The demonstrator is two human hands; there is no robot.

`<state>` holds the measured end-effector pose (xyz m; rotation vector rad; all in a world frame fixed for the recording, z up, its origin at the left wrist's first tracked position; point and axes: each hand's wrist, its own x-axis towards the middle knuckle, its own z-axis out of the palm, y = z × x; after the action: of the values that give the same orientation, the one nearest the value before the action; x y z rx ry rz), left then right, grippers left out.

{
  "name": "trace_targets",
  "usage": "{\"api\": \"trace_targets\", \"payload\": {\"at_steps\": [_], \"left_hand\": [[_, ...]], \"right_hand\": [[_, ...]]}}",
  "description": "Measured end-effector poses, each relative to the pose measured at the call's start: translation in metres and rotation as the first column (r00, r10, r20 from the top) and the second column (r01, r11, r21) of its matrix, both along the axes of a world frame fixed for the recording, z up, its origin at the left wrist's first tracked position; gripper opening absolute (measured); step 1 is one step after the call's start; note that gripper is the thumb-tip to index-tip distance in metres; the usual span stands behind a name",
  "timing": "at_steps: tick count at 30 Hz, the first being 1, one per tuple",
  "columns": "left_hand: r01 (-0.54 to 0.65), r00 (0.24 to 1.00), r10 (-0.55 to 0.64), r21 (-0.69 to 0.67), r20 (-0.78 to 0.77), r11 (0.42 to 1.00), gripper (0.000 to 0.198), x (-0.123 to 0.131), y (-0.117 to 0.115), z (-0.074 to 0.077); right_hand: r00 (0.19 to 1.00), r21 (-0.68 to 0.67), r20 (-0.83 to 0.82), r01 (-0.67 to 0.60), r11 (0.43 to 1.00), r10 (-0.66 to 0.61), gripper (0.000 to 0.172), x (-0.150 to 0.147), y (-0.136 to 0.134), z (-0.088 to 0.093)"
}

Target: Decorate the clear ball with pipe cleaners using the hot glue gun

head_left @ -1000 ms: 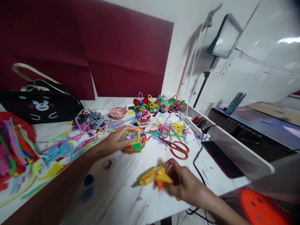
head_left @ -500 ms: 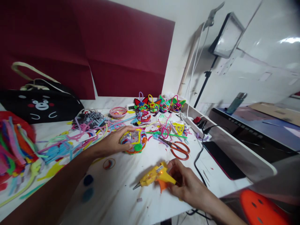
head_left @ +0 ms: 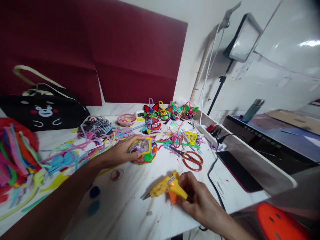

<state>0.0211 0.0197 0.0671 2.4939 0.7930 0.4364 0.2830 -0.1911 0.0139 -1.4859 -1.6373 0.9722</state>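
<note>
My left hand (head_left: 121,151) is closed round the side of a round, colourful pipe-cleaner craft piece (head_left: 149,146), which rests on the white table and has a green disc at its front. My right hand (head_left: 197,196) grips a yellow hot glue gun (head_left: 163,186) by its handle. The gun's metal nozzle points left, low over the table, and a small orange light glows on its body. Scissors with orange handles (head_left: 192,161) lie between the craft piece and the gun. Left of the gun are a dark blue round piece (head_left: 94,191) and a lighter blue one (head_left: 93,207).
Loose pipe cleaners (head_left: 63,160) cover the table's left side. Several finished animal-head ornaments (head_left: 165,113) stand at the back near a pink woven bowl (head_left: 126,119). A black phone-like slab (head_left: 238,171) and a black cord (head_left: 212,176) lie on the right. A black bag (head_left: 45,113) sits back left.
The view has shifted very slightly. Both hands keep their holds, and the glue gun and craft piece stay in nearly the same places.
</note>
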Motion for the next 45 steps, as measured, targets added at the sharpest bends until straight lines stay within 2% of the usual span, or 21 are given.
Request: {"api": "trace_targets", "payload": {"at_steps": [5, 8, 12, 14, 16, 19, 21, 23, 26, 30, 45], "left_hand": [[0.003, 1.000, -0.003, 0.014, 0.002, 1.000, 0.059, 0.002, -0.001, 0.000], [-0.010, 1.000, 0.010, 0.038, -0.002, 0.999, 0.059, 0.002, -0.002, 0.000], [-0.037, 0.999, 0.037, 0.041, 0.004, 0.998, 0.058, 0.004, -0.005, 0.001], [-0.036, 0.999, 0.035, 0.048, 0.005, 0.998, 0.057, 0.005, -0.005, 0.001], [-0.034, 0.999, 0.034, 0.051, 0.007, 0.998, 0.056, 0.005, -0.004, -0.001], [-0.044, 0.999, 0.043, 0.056, 0.014, 0.997, 0.055, 0.005, -0.002, -0.004], [-0.038, 0.999, 0.037, 0.062, 0.028, 0.997, 0.055, 0.005, -0.002, -0.004], [-0.029, 0.999, 0.026, 0.061, 0.038, 0.998, 0.055, 0.005, -0.003, -0.003], [-0.031, 0.999, 0.029, 0.060, 0.042, 0.998, 0.055, 0.007, -0.006, -0.001], [-0.040, 0.998, 0.037, 0.054, 0.055, 0.998, 0.054, 0.009, -0.011, 0.003], [-0.062, 0.998, 0.060, 0.068, 0.028, 0.996, 0.056, 0.013, -0.015, 0.008]], "right_hand": [[0.999, -0.002, 0.034, -0.003, 1.000, 0.003, 0.023, 0.002, -0.001, -0.005], [0.990, -0.008, 0.136, -0.017, 1.000, 0.018, 0.025, 0.003, -0.003, -0.003], [0.902, 0.029, 0.429, -0.067, 0.997, 0.048, 0.020, 0.007, 0.001, 0.015], [0.871, 0.104, 0.490, -0.092, 0.990, 0.030, 0.017, 0.008, 0.011, 0.028], [0.878, 0.234, 0.478, -0.116, 0.965, -0.010, 0.020, 0.006, 0.028, 0.040], [0.930, 0.479, 0.363, -0.131, 0.868, -0.060, 0.023, -0.003, 0.063, 0.051], [0.948, 0.564, 0.316, -0.163, 0.810, -0.029, 0.019, -0.012, 0.087, 0.052], [0.955, 0.593, 0.298, -0.189, 0.783, 0.004, 0.018, -0.020, 0.108, 0.050], [0.956, 0.600, 0.292, -0.213, 0.771, 0.037, 0.021, -0.028, 0.128, 0.044], [0.965, 0.604, 0.259, -0.188, 0.774, 0.032, 0.020, -0.032, 0.140, 0.037], [0.972, 0.548, 0.235, -0.138, 0.825, 0.007, 0.027, -0.034, 0.143, 0.038]]}}
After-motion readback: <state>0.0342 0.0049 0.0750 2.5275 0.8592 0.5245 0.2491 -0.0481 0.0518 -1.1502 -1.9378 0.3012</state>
